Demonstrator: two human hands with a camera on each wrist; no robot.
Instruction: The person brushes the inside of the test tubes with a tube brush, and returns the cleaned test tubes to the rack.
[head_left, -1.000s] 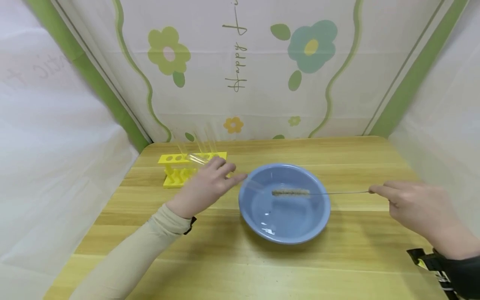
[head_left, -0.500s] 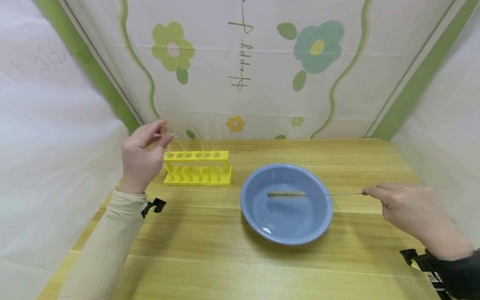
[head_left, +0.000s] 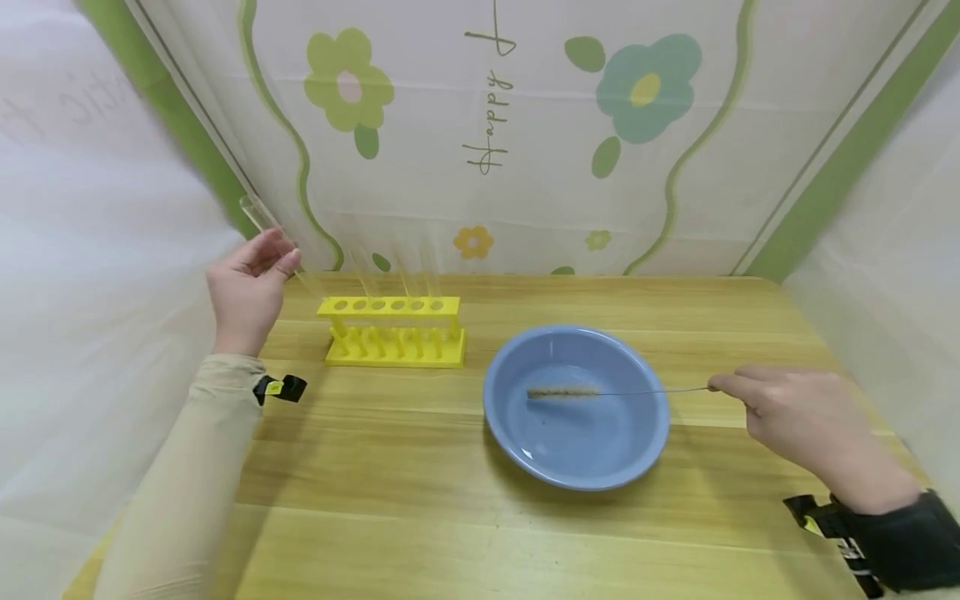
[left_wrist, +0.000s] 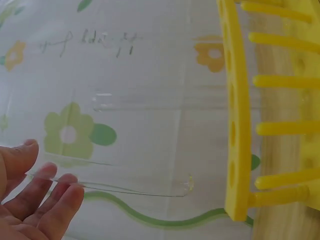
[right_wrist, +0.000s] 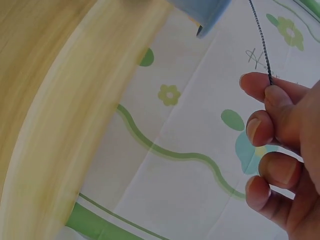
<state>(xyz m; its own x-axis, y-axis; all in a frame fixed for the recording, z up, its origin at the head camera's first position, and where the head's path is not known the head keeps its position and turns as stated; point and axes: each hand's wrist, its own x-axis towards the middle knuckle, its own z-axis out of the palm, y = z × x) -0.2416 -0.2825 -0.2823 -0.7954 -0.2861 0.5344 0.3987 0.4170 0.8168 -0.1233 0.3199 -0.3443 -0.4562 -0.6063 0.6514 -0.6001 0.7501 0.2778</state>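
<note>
A clear glass test tube is pinched between the thumb and fingers of my left hand. The tube slants down to the right. Its lower end is just short of the left end of the yellow test tube rack, and the left wrist view shows a gap between them. Several clear tubes stand in the rack. My right hand pinches the thin twisted wire of a test tube brush between thumb and index finger. The brush's bristles are over the blue basin.
The wooden table carries the rack at the back left and the basin right of centre. A white floral curtain hangs along its back edge, with white sheets on both sides.
My left hand has moved from beside the basin to the left of the rack, carrying the test tube, which is now tilted mouth-up. The brush and right hand have shifted slightly left.
</note>
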